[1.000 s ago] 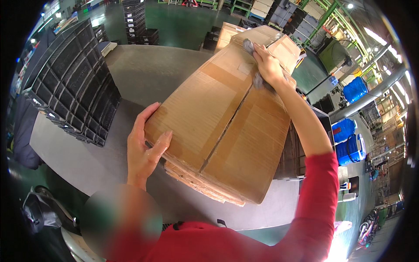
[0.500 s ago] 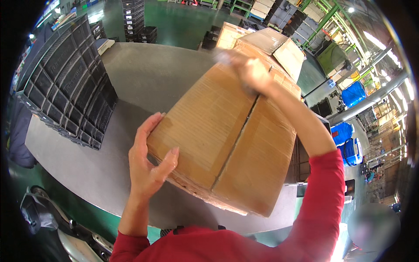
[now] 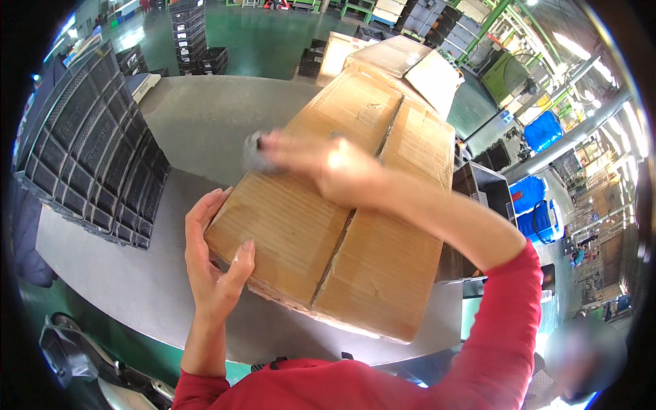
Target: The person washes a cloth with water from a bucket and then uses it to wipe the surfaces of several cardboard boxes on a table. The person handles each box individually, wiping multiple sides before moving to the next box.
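Observation:
A large brown cardboard box (image 3: 280, 236) lies on a grey table (image 3: 198, 113), its two top flaps meeting along a dark seam. My left hand (image 3: 213, 280) grips the near left corner, thumb on the top face and fingers round the side. Over the top, my right hand (image 3: 342, 167) is blurred by motion. Its fingers are closed on a crumpled grey cloth (image 3: 258, 156) at the box's left edge. Smearing hides the cloth's exact outline, and I cannot tell whether it touches the cardboard.
A tall stack of black plastic crates (image 3: 92, 150) stands at the table's left. Behind the box is another carton (image 3: 389, 55) with a raised flap. A dark open bin (image 3: 488, 188) sits at the right. A scooter (image 3: 102, 362) is parked at the lower left.
My right hand has swept from the far part of the box toward me and left, carrying the cloth. My left hand stays on the corner. The whole view has shifted slightly.

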The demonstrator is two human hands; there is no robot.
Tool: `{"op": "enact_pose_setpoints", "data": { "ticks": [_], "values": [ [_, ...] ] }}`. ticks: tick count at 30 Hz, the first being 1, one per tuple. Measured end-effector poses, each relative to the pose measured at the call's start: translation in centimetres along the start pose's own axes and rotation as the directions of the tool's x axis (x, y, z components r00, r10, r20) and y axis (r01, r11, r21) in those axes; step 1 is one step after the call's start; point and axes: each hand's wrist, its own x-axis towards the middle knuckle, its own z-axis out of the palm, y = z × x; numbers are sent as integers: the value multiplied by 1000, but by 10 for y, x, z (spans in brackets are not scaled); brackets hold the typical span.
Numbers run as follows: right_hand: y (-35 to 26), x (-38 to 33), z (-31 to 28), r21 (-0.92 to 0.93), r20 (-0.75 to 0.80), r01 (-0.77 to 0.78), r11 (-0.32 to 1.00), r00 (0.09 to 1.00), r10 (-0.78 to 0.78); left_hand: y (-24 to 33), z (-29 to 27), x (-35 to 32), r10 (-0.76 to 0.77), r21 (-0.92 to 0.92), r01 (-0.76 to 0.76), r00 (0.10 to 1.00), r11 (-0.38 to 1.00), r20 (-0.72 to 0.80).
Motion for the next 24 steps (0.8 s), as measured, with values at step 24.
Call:
{"op": "enact_pose_setpoints", "data": {
  "ticks": [24],
  "values": [
    [-59,30,4,179,13,177,968,983,-182,-36,-19,-5,-3,-266,96,944,959,329]
  ]
}}
